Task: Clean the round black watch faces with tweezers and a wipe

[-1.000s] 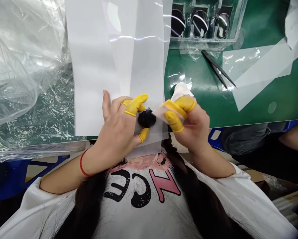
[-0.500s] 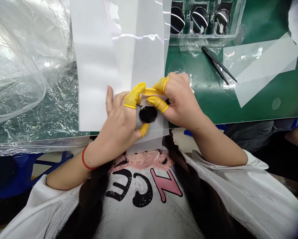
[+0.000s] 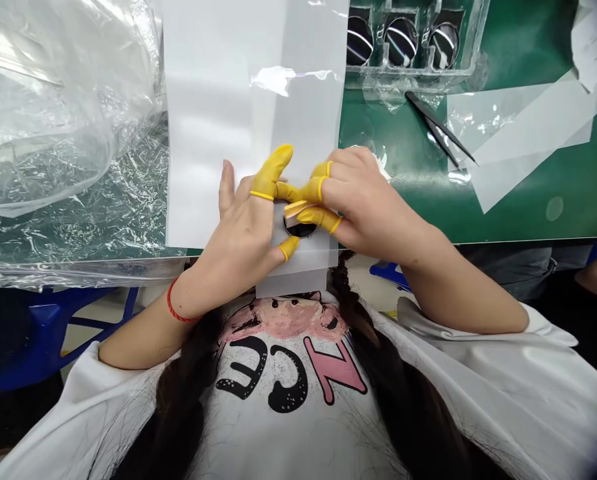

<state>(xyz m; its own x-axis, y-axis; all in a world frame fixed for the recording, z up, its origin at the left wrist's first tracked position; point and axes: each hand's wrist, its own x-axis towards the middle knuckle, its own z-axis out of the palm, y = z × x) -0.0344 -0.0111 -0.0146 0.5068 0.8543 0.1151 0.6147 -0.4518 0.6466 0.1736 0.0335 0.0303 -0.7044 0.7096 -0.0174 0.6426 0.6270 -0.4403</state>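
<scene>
A glossy black round lens (image 3: pixel 303 231) lies over the white sheets near the table's front edge, partly covered by my right fingers. My left hand (image 3: pixel 243 220), with yellow finger cots, steadies it between the thumb at its lower rim and a finger at its far side. The left index finger points away, off the lens. Pinched in my right hand (image 3: pixel 361 203) is a small pale folded piece with a yellow edge (image 3: pixel 293 212). It presses on or just over the lens's upper part. Right-hand fingertips wear yellow cots too.
Black tweezers (image 3: pixel 441 127) lie on the green table (image 3: pixel 418 200) at the right, beside translucent sheets (image 3: pixel 518 147). A clear tray (image 3: pixel 471 63) with dark round lenses stands at the back. Crumpled clear plastic (image 3: pixel 73 140) covers the left. White paper (image 3: pixel 203 133) lies under my hands.
My right hand has brought the folded piece down toward me onto the lens's upper part, covering more of it. The left index finger has lifted away. The view has shifted slightly.
</scene>
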